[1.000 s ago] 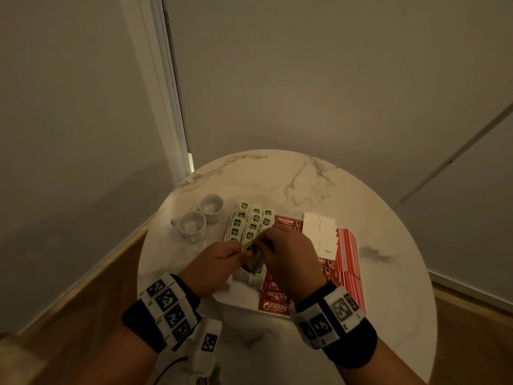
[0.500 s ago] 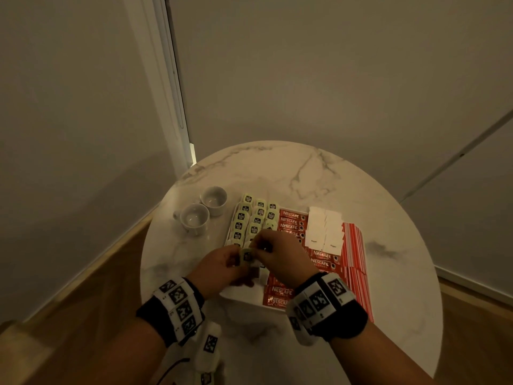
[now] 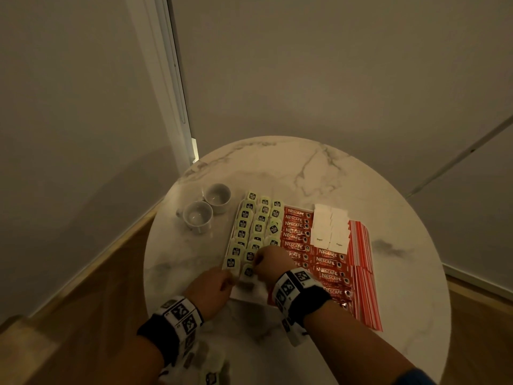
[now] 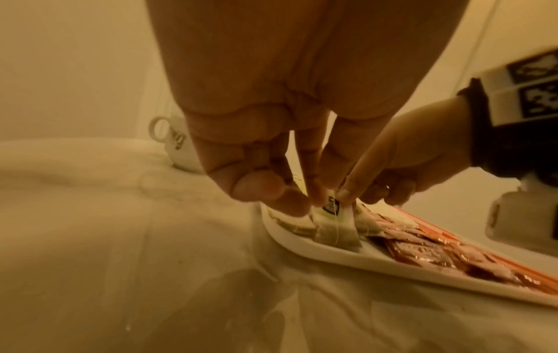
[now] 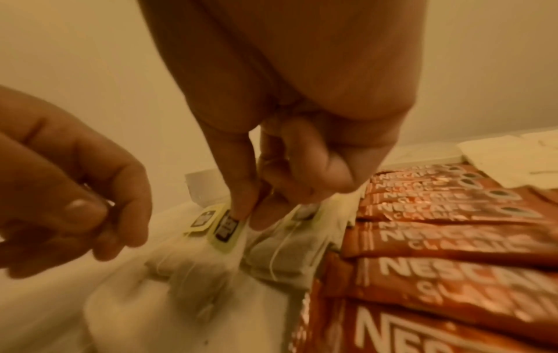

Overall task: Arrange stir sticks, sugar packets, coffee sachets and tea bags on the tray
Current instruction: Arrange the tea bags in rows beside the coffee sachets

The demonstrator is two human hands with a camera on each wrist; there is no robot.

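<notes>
At the near-left corner of the tray (image 3: pixel 236 294), both hands work 1 tea bag (image 3: pixel 248 272). Left of the pinch, the left hand (image 3: pixel 212 290) has thumb and forefinger closed together at the bag's upper left edge; the left wrist view shows them touching it, though blur leaves it unclear how firmly it holds. Right hand (image 3: pixel 273 266) pinches the bag's top right corner beside the paper tag (image 5: pixel 226 230), fingers narrow, the other fingers curled in. The bag's lower end rests on the tray floor while its top is lifted.

Step in hand, as I judge it: laying this bag as the next 1 at the near end of the tea bag rows (image 3: pixel 256 226), which run away from the pinch in about 3 columns. Next move likely calls for lowering the top flat, tag up, overlapping the bag beyond it, then letting go with both hands without dragging the string.

Right of the grip, touching the tea column: red coffee sachets (image 3: pixel 322 262) stacked in overlapping rows. Beyond and right of those, white sugar packets (image 3: pixel 330 229). Furthest right, red-and-white striped stir sticks (image 3: pixel 361 262) along the tray's edge. All 4 kinds look already on the tray.

Left and beyond the grip, 2 white cups (image 3: pixel 206 208) stand touching each other, off the tray. Surface: round white marble table (image 3: pixel 402 287), grey veins. Dim room, plain walls, a white frame (image 3: pixel 172 79) in the corner, wood floor (image 3: pixel 83 301) below.
</notes>
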